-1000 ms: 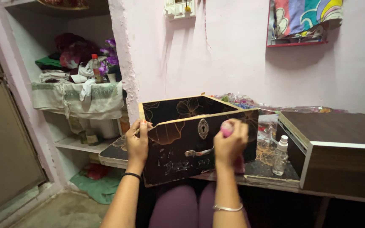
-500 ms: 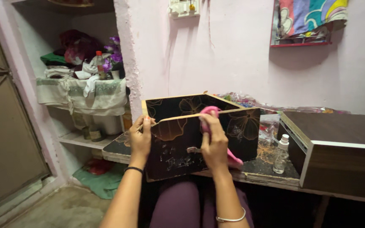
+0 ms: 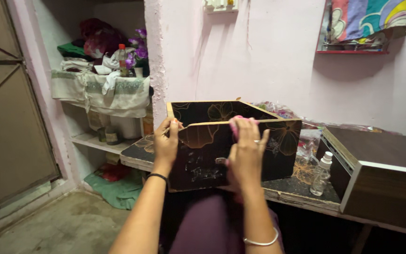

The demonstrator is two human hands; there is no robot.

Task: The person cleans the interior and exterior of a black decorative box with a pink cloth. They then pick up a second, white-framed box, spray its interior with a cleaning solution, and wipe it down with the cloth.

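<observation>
my left hand [image 3: 167,141] clamps dark drawer [image 3: 231,141] front's left corner | right hand [image 3: 246,148] presses pink cloth [image 3: 235,123] on its top edge | front looks part-wiped, chalky smears remain | worktop [image 3: 301,188] front edge

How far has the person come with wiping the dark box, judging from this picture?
Done: the box is off the counter and held up. In hand: the left hand has a grip on its front corner, and the right hand presses a pink cloth over the front rim. Left: white smudges on the front panel remain.
</observation>
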